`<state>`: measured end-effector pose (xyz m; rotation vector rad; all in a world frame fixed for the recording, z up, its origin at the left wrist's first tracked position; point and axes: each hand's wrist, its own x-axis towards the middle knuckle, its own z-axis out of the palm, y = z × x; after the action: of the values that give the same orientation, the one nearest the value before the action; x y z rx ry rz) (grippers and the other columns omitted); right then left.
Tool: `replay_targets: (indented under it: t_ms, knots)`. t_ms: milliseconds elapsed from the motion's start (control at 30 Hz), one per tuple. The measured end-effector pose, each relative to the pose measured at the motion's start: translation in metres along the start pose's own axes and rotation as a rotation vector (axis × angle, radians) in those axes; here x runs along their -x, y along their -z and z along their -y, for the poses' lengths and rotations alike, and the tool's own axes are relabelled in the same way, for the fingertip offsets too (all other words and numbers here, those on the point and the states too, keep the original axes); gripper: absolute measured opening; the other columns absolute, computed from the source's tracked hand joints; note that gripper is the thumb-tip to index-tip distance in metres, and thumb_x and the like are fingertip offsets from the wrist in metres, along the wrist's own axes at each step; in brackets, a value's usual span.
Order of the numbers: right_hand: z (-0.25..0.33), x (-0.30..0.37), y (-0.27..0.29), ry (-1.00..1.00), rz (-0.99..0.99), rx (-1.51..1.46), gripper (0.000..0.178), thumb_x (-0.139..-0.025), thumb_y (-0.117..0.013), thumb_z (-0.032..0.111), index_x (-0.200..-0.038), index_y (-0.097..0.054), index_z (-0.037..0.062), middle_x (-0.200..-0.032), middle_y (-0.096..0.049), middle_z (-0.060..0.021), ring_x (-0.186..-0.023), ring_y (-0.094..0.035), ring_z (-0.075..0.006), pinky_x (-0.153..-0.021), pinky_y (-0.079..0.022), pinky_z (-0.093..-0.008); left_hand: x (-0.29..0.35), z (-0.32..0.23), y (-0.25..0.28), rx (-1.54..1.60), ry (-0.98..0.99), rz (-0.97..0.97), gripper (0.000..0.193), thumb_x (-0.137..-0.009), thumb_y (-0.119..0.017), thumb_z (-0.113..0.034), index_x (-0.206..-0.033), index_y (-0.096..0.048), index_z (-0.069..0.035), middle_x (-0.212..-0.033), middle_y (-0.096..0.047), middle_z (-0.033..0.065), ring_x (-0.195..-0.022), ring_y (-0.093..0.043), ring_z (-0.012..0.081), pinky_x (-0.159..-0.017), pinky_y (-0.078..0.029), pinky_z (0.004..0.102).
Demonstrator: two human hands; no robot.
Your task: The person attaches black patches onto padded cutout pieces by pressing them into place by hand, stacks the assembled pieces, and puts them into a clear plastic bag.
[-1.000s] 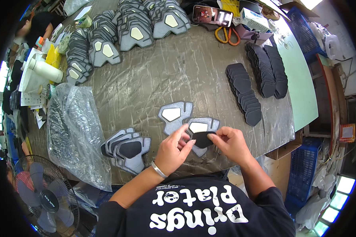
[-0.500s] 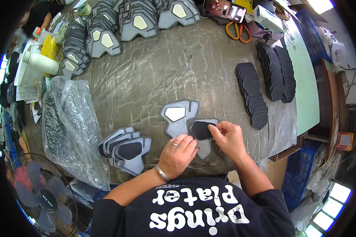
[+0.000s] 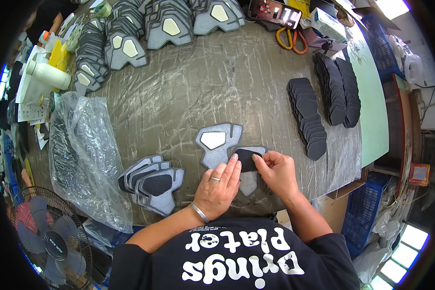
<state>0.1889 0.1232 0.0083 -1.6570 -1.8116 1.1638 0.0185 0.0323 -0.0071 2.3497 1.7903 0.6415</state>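
A black angular pad (image 3: 247, 162) lies over a grey dark-edged piece (image 3: 248, 185) near the table's front edge. Thumb and fingers of my right hand (image 3: 278, 175) pinch the pad's right corner. My left hand (image 3: 218, 187), ringed and with a bangle at the wrist, lies flat with straight fingers, its fingertips touching the pad's left edge. Just beyond it, partly overlapped, rests a similar grey piece (image 3: 216, 157) with a white patch. To the left, several overlapping grey pieces (image 3: 164, 200) have black pads on them.
Rows of black pads (image 3: 307, 118) stand at the right. Piles of grey pieces with white patches (image 3: 169, 31) line the far side, near orange-handled scissors (image 3: 292, 41) and a phone (image 3: 275, 13). At the left are clear plastic sheeting (image 3: 89, 159), a white bottle (image 3: 48, 73) and a fan (image 3: 53, 241).
My left hand has moved slightly up, its fingers straightening onto the black pad's left edge. The right hand keeps its pinch at the corner, shifted very slightly.
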Motion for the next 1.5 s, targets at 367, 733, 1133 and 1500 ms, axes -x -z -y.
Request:
replay_targets:
  t_ms: [367, 733, 1133, 1500]
  knots:
    - [0.006, 0.01, 0.02, 0.649, -0.148, 0.358, 0.019, -0.08, -0.075, 0.017, -0.096, -0.071, 0.0078, -0.099, -0.07, -0.0076, -0.087, -0.067, -0.0243, -0.072, -0.052, -0.034, -0.008, 0.0, -0.002, -0.106, -0.026, 0.08, 0.06, -0.08, -0.064, -0.022, -0.137, -0.054, -0.004, -0.137, -0.054, 0.0086, -0.111, -0.048, 0.0224, -0.087, -0.041, 0.0342]
    - [-0.016, 0.02, 0.016, 0.64, 0.248, 0.609, 0.061, -0.09, -0.065, 0.034, -0.144, -0.046, 0.0134, -0.148, -0.048, -0.0022, -0.137, -0.044, -0.0221, -0.113, -0.031, -0.0446, -0.016, 0.001, -0.001, -0.105, -0.025, 0.137, 0.057, -0.079, -0.065, -0.021, -0.134, -0.056, -0.008, -0.146, -0.049, 0.0045, -0.101, -0.051, 0.0217, -0.082, -0.043, 0.0342]
    - [-0.023, 0.034, 0.03, 0.606, 0.29, 0.764, 0.066, -0.088, -0.063, 0.05, -0.143, -0.048, 0.018, -0.153, -0.04, -0.0039, -0.143, -0.033, -0.0266, -0.116, -0.022, -0.0557, -0.001, 0.005, 0.008, -0.102, -0.019, 0.087, 0.049, -0.084, -0.067, -0.028, -0.132, -0.062, -0.017, -0.143, -0.05, 0.0036, -0.108, -0.048, 0.0213, -0.089, -0.04, 0.0357]
    - [-0.019, 0.039, 0.018, 0.664, 0.2, 0.722, 0.057, -0.085, -0.069, 0.046, -0.136, -0.054, 0.0254, -0.149, -0.043, -0.0134, -0.14, -0.036, -0.037, -0.111, -0.026, -0.0599, 0.004, 0.0, 0.012, -0.172, -0.075, 0.117, 0.049, -0.081, -0.067, -0.025, -0.127, -0.064, -0.01, -0.136, -0.057, 0.008, -0.112, -0.051, 0.0243, -0.09, -0.042, 0.0372]
